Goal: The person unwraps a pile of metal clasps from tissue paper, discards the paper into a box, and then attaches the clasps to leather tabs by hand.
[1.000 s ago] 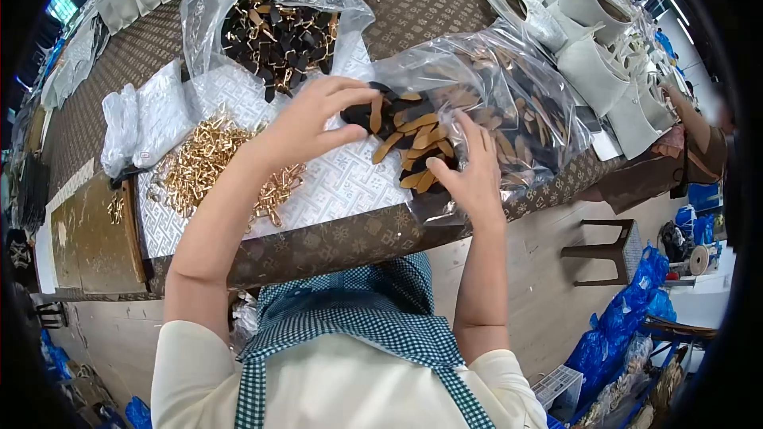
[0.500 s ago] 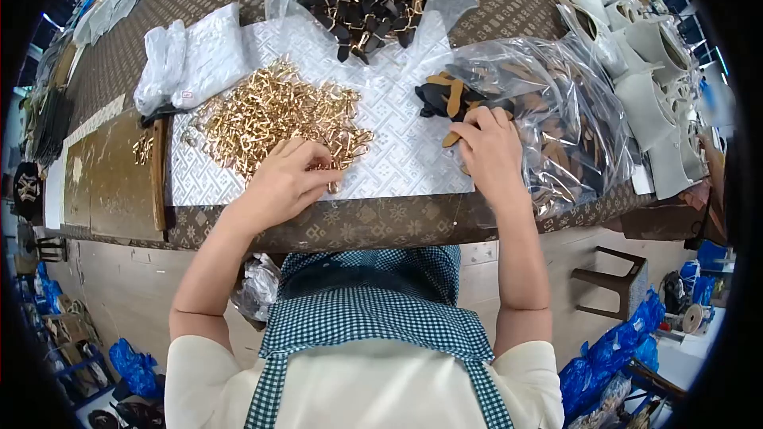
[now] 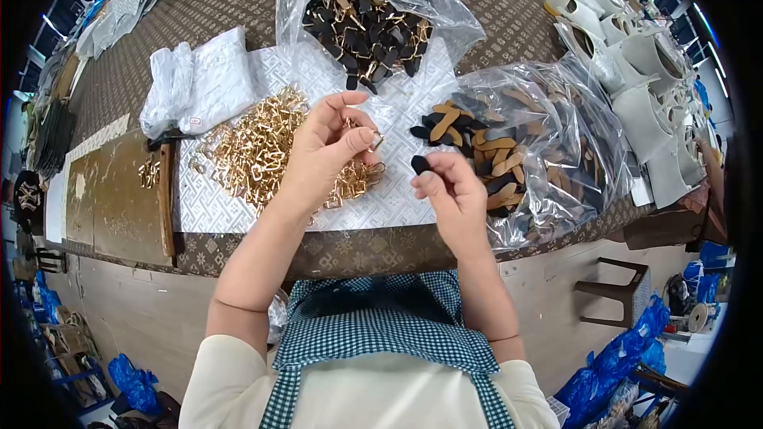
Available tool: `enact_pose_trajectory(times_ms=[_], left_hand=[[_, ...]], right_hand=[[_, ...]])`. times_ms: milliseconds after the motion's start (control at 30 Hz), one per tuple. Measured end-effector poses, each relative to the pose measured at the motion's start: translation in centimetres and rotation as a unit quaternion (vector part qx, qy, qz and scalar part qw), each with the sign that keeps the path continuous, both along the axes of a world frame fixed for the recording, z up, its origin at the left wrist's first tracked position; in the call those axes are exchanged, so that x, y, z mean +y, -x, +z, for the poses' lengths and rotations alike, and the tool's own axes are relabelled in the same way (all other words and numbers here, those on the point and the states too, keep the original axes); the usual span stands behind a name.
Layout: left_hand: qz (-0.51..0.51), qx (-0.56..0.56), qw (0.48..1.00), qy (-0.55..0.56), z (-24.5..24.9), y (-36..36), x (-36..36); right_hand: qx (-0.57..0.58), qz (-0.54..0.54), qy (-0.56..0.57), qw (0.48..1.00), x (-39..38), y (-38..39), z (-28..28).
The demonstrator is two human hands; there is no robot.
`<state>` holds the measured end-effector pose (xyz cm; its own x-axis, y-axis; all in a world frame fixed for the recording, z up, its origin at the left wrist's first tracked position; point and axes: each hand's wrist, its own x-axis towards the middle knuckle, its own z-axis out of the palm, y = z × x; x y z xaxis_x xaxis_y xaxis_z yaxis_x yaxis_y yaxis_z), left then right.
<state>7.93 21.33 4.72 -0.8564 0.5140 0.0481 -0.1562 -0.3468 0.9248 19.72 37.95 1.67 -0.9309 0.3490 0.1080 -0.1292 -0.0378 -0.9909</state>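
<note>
My left hand (image 3: 322,151) is raised over the front of a heap of gold metal hooks (image 3: 254,147). Between its thumb and fingers sits a small gold metal hook (image 3: 377,141), mostly covered by the fingers. To the right, my right hand (image 3: 455,202) pinches a black leather tab (image 3: 420,164), whose rounded end points up and left. The hook and the tab are apart. Just beyond my right hand, loose black and brown leather tabs (image 3: 497,155) spill from a clear plastic bag (image 3: 572,119).
Another clear bag (image 3: 457,12) at the back holds black tabs joined to gold hooks (image 3: 369,32). White plastic packets (image 3: 214,79) lie at the left, behind a brown board (image 3: 115,191) with a few hooks. Pale bag-like pieces (image 3: 656,103) line the right side.
My left hand has risen from the gold heap with a hook and moved right. My right hand has drawn back from the loose tabs, toward me and left, holding a black one.
</note>
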Motion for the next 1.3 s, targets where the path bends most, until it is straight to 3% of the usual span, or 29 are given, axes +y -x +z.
enact_pose_trajectory(times_ms=[100,167,400,533,667,767,933,1033,1167,1300], left_hand=[[-0.008,-0.073,0.997,-0.016,-2.4,-0.3,0.3],[-0.028,-0.021,0.999,-0.008,-3.9,-0.1,-0.3],[-0.061,-0.053,0.997,-0.001,-3.3,-1.1,-0.2],[-0.041,0.085,0.995,0.013,-3.4,-1.8,0.3],[-0.078,0.011,0.992,0.103,-2.9,-1.7,0.1],[-0.138,0.005,0.988,0.067,-3.5,-1.1,-0.2],[-0.179,0.124,0.967,0.135,-3.9,-0.6,-0.6],[-0.221,0.013,0.963,0.156,-3.6,-0.9,-0.7],[-0.225,0.001,0.968,0.108,-3.7,-1.2,-0.3],[-0.2,-0.001,0.973,0.113,-3.7,-1.4,-0.1]], right_hand=[[-0.016,0.039,0.05,0.998,-1.1,0.2,-1.6],[-0.039,0.03,0.04,0.998,-1.6,0.4,-1.8],[0.002,0.027,-0.006,1.0,-2.7,1.0,-1.2],[0.024,-0.007,-0.064,0.998,-2.5,0.8,-1.1],[0.031,-0.033,-0.181,0.983,-2.4,0.3,0.7],[0.019,-0.003,-0.209,0.978,-2.0,-0.1,0.2],[0.027,-0.001,-0.199,0.98,-2.1,-0.7,-0.9],[0.002,-0.011,-0.21,0.978,-1.9,-0.9,-1.1],[0.003,-0.033,-0.24,0.97,-2.1,-1.1,-1.6],[0.011,-0.04,-0.185,0.982,-2.4,-0.9,-1.6]])
